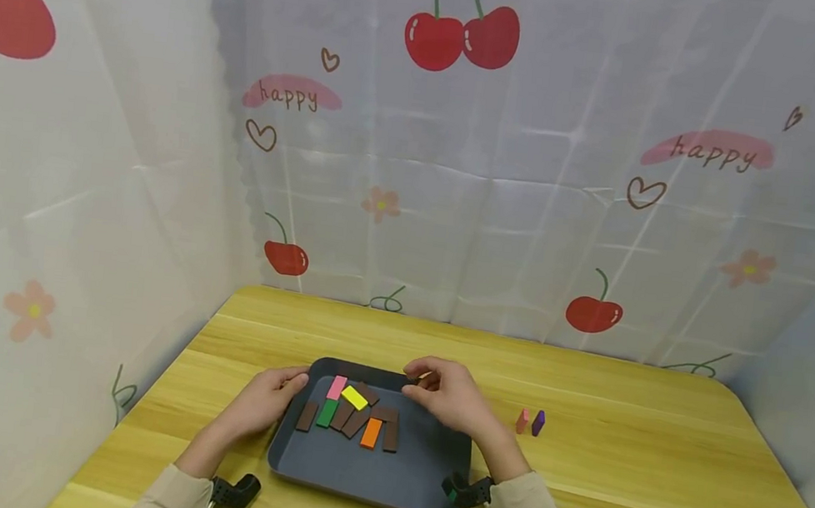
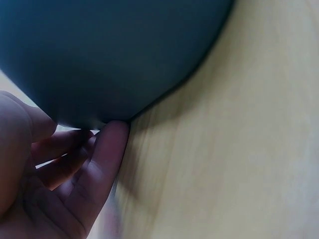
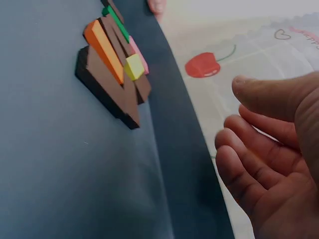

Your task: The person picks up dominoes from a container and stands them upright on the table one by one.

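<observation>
A dark grey tray (image 1: 420, 477) lies on the wooden table, with several small flat blocks inside, mostly brown. Among them are a pink block (image 1: 337, 387), a yellow block (image 1: 354, 398), a green block (image 1: 326, 412) and an orange block (image 1: 371, 433). At the tray's far left corner my left hand (image 1: 269, 397) grips the edge, thumb at the rim and fingers against the outer wall. My right hand (image 1: 448, 394) hovers by the far rim, fingers loosely bent. In the right wrist view nothing lies between that hand's thumb and fingers (image 3: 249, 167).
Right of the tray, a salmon-pink block (image 1: 523, 420) and a purple block (image 1: 538, 423) stand upright on the table (image 1: 641, 457). A white curtain (image 1: 502, 214) with cherry prints hangs behind the table and along its left side.
</observation>
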The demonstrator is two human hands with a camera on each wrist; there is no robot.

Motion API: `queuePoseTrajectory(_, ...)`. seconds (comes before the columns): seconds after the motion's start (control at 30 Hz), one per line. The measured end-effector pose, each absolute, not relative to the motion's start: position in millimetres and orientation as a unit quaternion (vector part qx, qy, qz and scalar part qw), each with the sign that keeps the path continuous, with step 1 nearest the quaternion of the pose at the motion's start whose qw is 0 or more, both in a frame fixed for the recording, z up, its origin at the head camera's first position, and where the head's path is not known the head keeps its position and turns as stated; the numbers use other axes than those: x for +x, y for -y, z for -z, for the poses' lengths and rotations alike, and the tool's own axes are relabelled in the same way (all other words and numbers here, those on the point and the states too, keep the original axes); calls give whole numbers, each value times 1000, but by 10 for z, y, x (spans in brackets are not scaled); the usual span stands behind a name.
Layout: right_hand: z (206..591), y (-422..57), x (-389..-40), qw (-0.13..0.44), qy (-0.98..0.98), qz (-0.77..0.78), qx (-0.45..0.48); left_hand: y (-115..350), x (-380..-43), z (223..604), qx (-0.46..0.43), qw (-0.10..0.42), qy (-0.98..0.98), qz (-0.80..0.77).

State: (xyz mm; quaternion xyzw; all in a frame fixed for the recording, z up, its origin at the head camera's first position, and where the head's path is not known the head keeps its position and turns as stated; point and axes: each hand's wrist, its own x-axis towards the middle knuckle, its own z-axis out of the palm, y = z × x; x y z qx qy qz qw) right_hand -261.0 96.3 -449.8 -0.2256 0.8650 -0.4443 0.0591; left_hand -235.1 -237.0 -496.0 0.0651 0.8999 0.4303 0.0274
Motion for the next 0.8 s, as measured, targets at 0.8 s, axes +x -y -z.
queuePoseTrajectory(0.8, 4740, -791, -2658, 120, -868, 387, -287, 2361, -2329, 4936, 54, 29, -900, -431)
